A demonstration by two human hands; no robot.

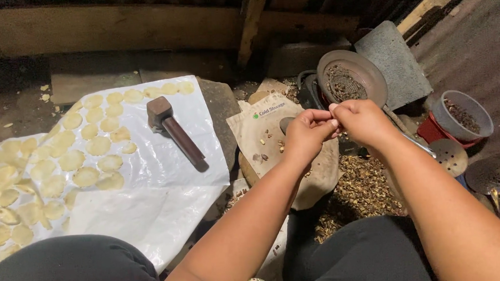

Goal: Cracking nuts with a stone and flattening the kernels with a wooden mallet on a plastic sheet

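My left hand (306, 133) and right hand (362, 120): fingertips pinched together, meeting over the cloth bag (272, 135); whatever sits between them is too small to tell. Pan (366, 74): just beyond my hands. Husks (360, 192): heaped below. Mallet (174, 130): on the white sheet (168, 207), beside flat yellow discs (86, 176).

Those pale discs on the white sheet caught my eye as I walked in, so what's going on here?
A seated person holds both hands together, left hand and right hand, pinching something too small to identify above a cloth bag. Broken husks lie below. The flattened discs cover the plastic sheet, with a wooden mallet lying untouched beside them.
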